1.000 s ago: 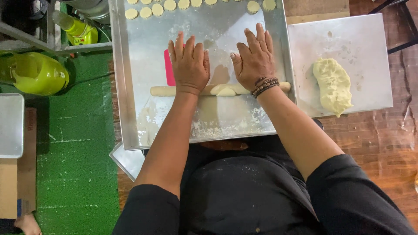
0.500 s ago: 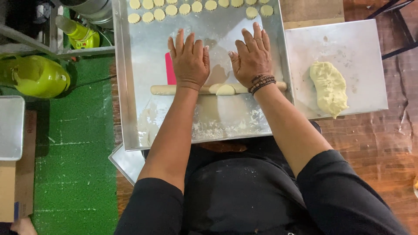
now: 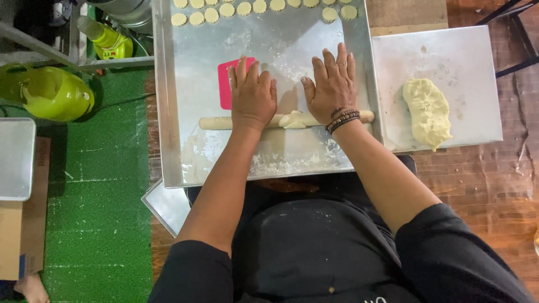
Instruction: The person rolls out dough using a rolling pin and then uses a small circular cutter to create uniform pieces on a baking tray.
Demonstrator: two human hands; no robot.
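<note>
No grip: flat left hand (image 3: pixel 252 95) and right hand (image 3: pixel 331 87) press dough rope (image 3: pixel 216 122)

Two bare forearms reach forward from black sleeves, seen from above. The left hand (image 3: pixel 252 95) lies flat, palm down, fingers together and pointing away from the body. The right hand (image 3: pixel 332 85) lies flat beside it, fingers slightly spread, with dark beaded bracelets (image 3: pixel 342 119) around its wrist. The hands are near, not touching
</note>
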